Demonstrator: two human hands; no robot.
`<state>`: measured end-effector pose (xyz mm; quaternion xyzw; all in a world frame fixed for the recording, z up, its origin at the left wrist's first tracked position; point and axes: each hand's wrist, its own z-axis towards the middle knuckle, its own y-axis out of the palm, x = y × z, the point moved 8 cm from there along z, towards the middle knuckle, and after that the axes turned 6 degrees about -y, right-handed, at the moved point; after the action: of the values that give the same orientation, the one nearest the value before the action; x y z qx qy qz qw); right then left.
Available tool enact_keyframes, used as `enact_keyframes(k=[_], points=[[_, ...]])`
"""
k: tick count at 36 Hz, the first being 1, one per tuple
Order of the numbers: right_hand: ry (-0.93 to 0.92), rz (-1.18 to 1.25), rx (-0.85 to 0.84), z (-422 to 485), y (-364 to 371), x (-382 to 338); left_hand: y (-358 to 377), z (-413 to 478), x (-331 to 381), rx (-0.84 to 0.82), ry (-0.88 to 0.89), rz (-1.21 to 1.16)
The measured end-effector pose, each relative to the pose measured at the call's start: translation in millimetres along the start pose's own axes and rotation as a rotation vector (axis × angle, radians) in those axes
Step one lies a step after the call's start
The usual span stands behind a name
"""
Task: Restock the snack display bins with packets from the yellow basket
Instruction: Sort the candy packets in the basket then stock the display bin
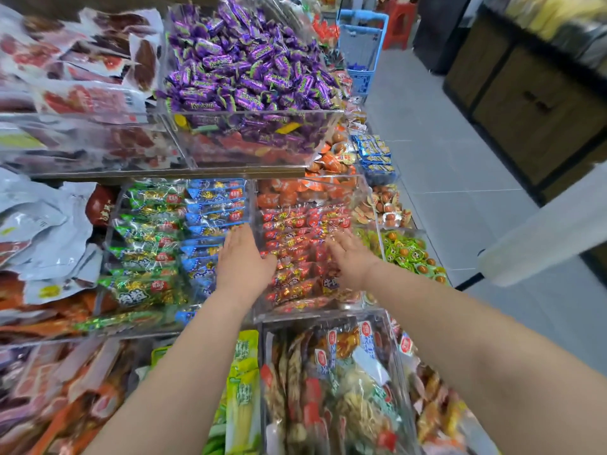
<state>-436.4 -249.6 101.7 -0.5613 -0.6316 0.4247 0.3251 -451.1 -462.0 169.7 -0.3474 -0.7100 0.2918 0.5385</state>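
Head view: both bare hands are stretched forward over a clear bin (356,192) filled with red packets (295,254). The left hand (244,261) is laid palm-down at the bin's left wall, straddling the divider between the red packets and the blue packets (210,221) in the neighbouring bin; fingers are spread flat, nothing gripped. The right hand (353,259) is placed palm-down on the right part of the red pile, fingers extended and slightly blurred, nothing seen held. Green packets (144,238) are stacked left of the blue ones in the same clear bin. Purple candies (243,64) are heaped in a bin on the upper tier behind. Packaged eggs in green wrappers (407,254) are seen right of the red bin, just beside the right hand. A nearer clear bin (328,320) of mixed snack packs is seen under the forearms. A blue basket (361,50) is stood on the floor aisle far back. The yellow basket is out of frame.
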Motion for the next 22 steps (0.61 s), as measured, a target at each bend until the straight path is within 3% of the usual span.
enact_keyframes(k=[2,6,8,13,19,22], points=[[0.001,0.192,0.120,-16,-10,-3,0,-22,13,-0.016,0.038,-0.221],[0.069,0.678,0.395,-64,-19,3,14,-70,40,0.007,0.177,-0.304],[0.114,0.919,0.536,-94,-12,9,37,-92,47,-0.121,0.208,-0.356],[0.347,1.157,0.749,-172,50,32,126,-133,40,-0.503,0.155,-0.265],[0.723,1.326,0.685,-271,187,55,220,-186,-17,-0.731,-0.018,-0.064],[0.955,1.414,0.552,-333,264,57,254,-217,-51,-0.807,-0.225,-0.027]])
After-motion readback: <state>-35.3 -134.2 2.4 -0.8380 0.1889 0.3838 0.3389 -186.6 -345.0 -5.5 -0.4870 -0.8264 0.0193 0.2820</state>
